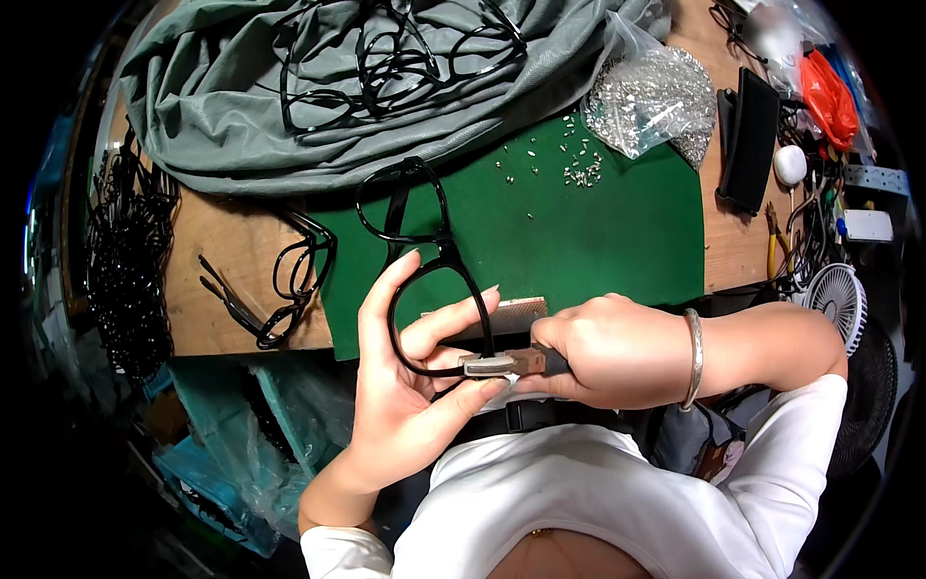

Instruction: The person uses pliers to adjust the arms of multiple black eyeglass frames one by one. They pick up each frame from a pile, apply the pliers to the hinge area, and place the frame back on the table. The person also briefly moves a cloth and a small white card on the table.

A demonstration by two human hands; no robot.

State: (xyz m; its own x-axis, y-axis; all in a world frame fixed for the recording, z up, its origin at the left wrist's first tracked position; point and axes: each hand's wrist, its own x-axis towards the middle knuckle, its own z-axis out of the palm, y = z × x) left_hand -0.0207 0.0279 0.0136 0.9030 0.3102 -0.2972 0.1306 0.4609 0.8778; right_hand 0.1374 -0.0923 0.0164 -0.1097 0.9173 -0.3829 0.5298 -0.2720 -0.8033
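My left hand (391, 386) grips a black eyeglass frame (447, 253) in front of my body, fingers and thumb around its near rim. The far rim reaches out over the green mat (617, 241). In my right hand (612, 352) is a pair of pliers (503, 364), its metal jaws at the outer corner of the near rim. Most of the handle is hidden inside my closed fingers. My left thumb lies just below the jaws. Behind the near rim, a flat metal piece (523, 314) sits at the mat's front edge.
Grey cloth (231, 125) bears several black eyeglass frames (400, 72) at the back. A clear bag (641, 106) of small silvery parts lies at the far right, with loose pieces (583, 176) nearby. More frames (280, 309) and black temple arms (130, 270) lie left. Yellow-handled pliers (773, 246) rest right.
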